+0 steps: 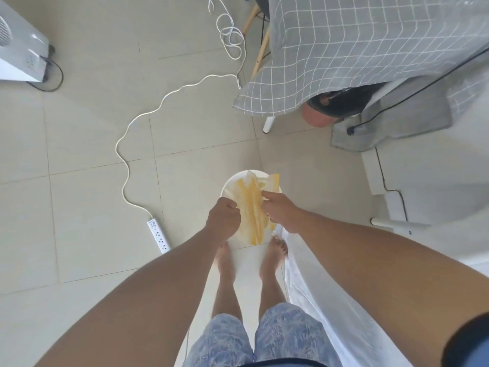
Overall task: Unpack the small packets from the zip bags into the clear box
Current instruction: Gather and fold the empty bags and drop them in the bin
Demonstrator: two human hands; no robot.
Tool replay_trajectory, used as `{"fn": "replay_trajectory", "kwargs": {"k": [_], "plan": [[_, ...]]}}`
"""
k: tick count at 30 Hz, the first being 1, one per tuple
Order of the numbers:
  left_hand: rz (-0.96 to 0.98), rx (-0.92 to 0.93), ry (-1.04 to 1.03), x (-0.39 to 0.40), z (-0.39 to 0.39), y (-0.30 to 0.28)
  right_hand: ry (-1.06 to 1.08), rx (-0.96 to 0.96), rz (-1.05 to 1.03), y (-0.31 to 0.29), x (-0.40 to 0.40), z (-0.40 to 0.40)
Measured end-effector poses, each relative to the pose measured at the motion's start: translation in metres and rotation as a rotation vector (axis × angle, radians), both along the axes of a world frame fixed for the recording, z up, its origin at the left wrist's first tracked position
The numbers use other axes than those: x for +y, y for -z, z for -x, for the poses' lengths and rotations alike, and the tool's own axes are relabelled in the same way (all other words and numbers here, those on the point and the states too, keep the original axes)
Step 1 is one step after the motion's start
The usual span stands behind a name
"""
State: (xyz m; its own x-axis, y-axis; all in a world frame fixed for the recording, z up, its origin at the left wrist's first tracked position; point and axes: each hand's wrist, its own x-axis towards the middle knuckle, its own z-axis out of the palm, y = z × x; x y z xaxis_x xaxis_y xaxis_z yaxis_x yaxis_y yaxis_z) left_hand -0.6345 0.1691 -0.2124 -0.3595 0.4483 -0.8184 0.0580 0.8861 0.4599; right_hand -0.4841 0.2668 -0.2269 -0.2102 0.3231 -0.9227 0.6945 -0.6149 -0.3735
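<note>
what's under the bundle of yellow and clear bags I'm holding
A round white stool sits under the bags, which both the left hand and right hand grip. Bags and hands cover most of its top; bare feet stand below.

Both bare arms extend forward and down; left hand [223, 217] fisted, right hand [281, 211] pinching, close together, knuckles up.
</note>
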Motion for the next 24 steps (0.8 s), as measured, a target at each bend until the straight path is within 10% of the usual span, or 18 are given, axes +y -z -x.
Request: {"fn": "replay_trajectory", "kwargs": {"k": [14, 24], "plan": [[0.001, -0.189, 0.013, -0.028, 0.011, 0.033, -0.084, -0.242, 0.003, 0.039, 0.005, -0.025], [0.051, 0.029, 0.209, -0.025, -0.009, 0.076, -0.160, -0.250, -0.050, 0.078, -0.002, -0.029]]}}
